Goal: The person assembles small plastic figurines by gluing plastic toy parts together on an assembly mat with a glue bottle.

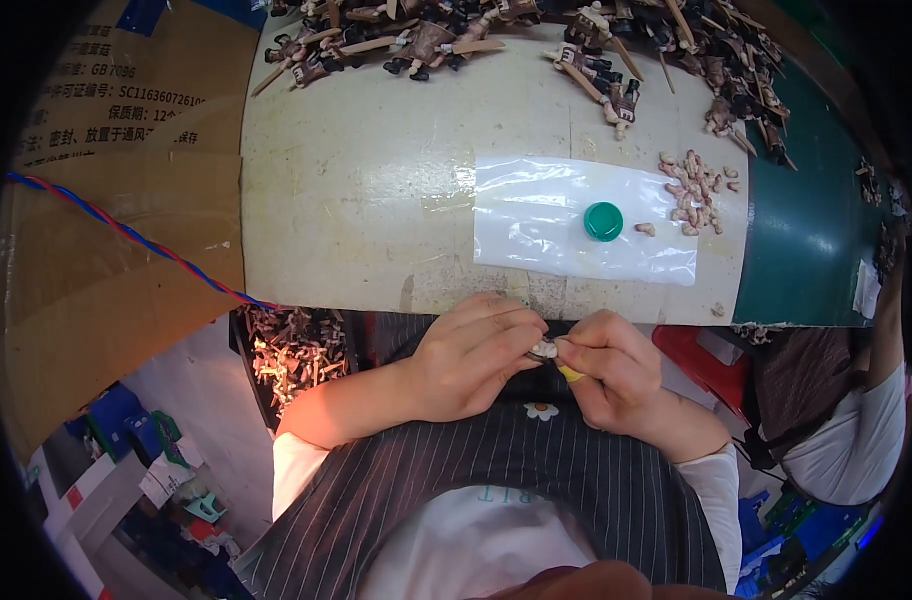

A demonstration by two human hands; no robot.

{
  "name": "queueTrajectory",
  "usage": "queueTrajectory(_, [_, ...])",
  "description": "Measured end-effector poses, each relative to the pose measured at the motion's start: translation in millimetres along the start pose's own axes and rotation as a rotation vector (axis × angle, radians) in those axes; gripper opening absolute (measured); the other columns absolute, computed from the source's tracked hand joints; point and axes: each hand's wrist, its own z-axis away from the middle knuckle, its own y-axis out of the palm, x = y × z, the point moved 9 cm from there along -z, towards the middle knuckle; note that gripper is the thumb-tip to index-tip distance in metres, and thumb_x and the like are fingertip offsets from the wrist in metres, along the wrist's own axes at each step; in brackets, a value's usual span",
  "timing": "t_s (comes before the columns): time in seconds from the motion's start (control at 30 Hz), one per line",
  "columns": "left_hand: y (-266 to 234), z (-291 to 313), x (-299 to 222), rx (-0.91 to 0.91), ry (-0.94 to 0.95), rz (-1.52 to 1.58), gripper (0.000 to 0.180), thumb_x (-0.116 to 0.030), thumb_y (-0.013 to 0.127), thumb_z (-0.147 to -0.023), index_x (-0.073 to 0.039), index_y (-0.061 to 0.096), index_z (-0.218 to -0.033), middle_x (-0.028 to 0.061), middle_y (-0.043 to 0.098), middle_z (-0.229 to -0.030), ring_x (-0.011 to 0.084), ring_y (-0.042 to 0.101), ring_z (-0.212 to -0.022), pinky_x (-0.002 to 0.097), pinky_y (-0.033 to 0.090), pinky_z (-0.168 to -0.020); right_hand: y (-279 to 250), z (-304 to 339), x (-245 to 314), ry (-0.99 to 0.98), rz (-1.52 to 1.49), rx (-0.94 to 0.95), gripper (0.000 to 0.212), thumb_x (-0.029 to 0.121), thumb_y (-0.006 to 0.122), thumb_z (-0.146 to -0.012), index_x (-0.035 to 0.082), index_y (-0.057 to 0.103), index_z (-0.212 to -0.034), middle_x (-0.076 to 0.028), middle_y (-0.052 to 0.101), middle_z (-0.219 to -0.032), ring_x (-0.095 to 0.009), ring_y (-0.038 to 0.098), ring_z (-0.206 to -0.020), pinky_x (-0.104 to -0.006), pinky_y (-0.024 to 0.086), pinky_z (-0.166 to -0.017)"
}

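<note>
Close to the table's near edge, my left hand and my right hand meet in front of my apron. Both are closed, fingertips pinched on a small cream-coloured figure part. Most of that part is hidden by the fingers. A yellow band wraps one finger of the right hand. Beyond the hands lies a clear plastic sheet carrying a green round cap. Small pinkish-tan pieces are heaped at its right side, one of them lying apart near the cap.
Toy figures with brown and black clothing pile along the far table edge. A cardboard sheet and a red-blue twisted wire are at left. Below it sits a bin of small parts. Another person's arm shows at right.
</note>
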Motion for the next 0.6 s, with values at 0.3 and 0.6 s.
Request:
queueTrajectory(0.3, [-0.3,4.9,-15.9,-0.018,0.132,-0.180,0.038,0.003,0.068,-0.069,0.003,0.053,-0.103,0.0203,0.064,-0.096,0.0337,0.064,-0.083,0.0410,0.051,-0.069,0.4,6.5,6.5,-0.146,0.024,-0.049,0.025,-0.009,0.068,-0.069,-0.003,0.063,-0.093,-0.014,0.061,-0.084,-0.027,0.061,-0.069,-0.0331,0.050,-0.059])
queueTrajectory(0.6, [4.9,6.6,-37.0,0.037,0.250,-0.215,0.034,0.003,0.066,-0.070,0.002,0.054,-0.102,0.0194,0.064,-0.100,0.0333,0.065,-0.086,0.0407,0.052,-0.070,-6.2,21.2,-24.8,0.301,-0.384,0.036,0.026,-0.006,0.068,-0.075,-0.001,0.059,-0.099,-0.011,0.060,-0.099,-0.020,0.060,-0.092,-0.0291,0.049,-0.079])
